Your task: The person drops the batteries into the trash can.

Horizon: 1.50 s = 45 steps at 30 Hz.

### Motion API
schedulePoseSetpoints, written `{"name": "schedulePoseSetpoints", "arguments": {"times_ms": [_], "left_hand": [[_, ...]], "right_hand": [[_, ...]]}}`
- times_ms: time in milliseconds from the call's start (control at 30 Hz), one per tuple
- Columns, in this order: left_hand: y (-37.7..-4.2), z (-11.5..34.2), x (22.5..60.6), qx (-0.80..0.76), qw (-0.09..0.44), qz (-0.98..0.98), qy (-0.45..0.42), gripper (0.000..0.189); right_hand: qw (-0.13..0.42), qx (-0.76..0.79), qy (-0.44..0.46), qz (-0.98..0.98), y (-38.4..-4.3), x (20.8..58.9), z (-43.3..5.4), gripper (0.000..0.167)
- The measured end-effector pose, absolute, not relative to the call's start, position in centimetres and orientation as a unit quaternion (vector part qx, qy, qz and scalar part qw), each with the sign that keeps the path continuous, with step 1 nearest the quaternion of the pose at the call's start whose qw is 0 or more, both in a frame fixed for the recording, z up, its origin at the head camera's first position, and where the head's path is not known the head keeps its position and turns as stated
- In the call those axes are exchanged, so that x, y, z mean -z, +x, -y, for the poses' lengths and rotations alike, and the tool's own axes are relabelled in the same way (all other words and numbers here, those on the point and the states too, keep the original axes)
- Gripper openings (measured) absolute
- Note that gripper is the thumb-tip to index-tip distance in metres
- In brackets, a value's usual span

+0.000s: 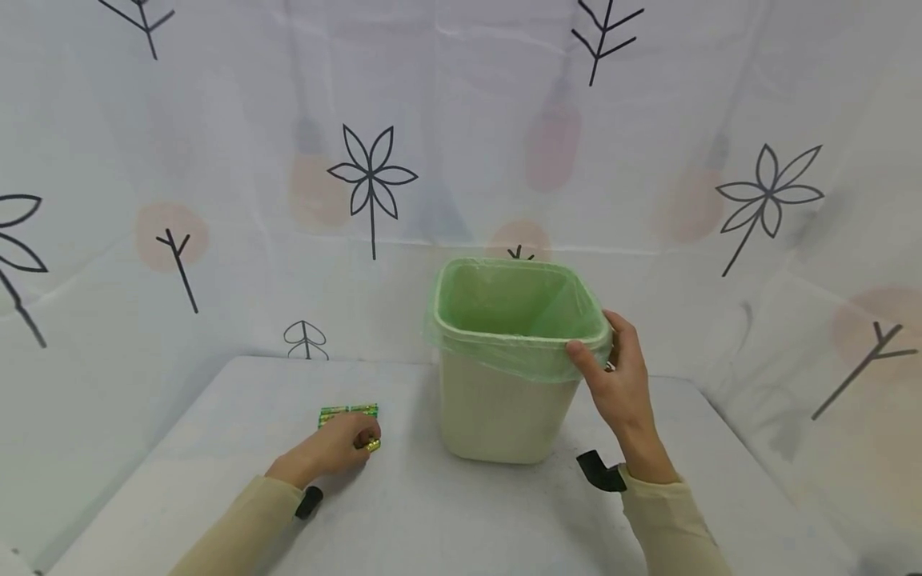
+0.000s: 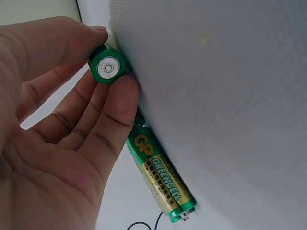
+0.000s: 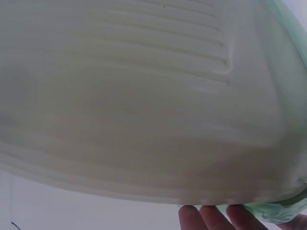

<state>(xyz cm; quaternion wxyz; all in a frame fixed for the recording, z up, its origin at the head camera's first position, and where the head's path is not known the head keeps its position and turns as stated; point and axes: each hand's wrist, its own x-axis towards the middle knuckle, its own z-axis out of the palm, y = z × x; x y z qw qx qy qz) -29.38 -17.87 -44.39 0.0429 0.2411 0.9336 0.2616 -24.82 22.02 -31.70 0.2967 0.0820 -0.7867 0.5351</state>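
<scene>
My left hand (image 1: 338,444) pinches a green and gold AA battery (image 2: 108,67) between thumb and fingertips, low over the table; its flat end faces the left wrist camera. Just beyond that hand lie several more batteries (image 1: 349,410), partly hidden by it. One battery on the table (image 2: 163,177) reads GP Greencell in the left wrist view. A pale trash bin (image 1: 504,416) stands upright, lined with a thin green bag (image 1: 497,358) folded over its rim. At the bin's right front corner, my right hand (image 1: 621,388) grips the rim and bag, thumb on the near side.
The white table (image 1: 432,520) carries the bin right of its middle, with the batteries to the left. Behind it hangs a pale cloth (image 1: 446,120) printed with flowers and twigs. Black wrist mounts (image 1: 601,472) stick out from both sleeves.
</scene>
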Motion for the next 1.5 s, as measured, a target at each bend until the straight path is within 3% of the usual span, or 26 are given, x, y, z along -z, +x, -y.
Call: {"name": "schedulePoseSetpoints", "arguments": {"times_ms": [367, 800, 1200, 1500], "left_hand": [[-29.0, 17.8, 40.9, -0.291, 0.017, -0.914, 0.282, 0.02], [-29.4, 16.6, 31.1, -0.279, -0.031, -0.907, 0.316, 0.022], [-30.4, 12.4, 21.4, -0.278, -0.097, -0.886, 0.359, 0.024], [-32.3, 7.3, 19.6, -0.288, -0.089, -0.865, 0.401, 0.023]], "right_hand": [[0.288, -0.541, 0.083, 0.786, -24.9, 31.8, -22.4, 0.065], [0.293, -0.553, 0.078, 0.776, -25.3, 31.6, -22.0, 0.064], [0.286, -0.553, 0.073, 0.779, -25.2, 31.7, -22.2, 0.066], [0.282, -0.544, 0.073, 0.786, -25.2, 31.5, -22.2, 0.067]]}}
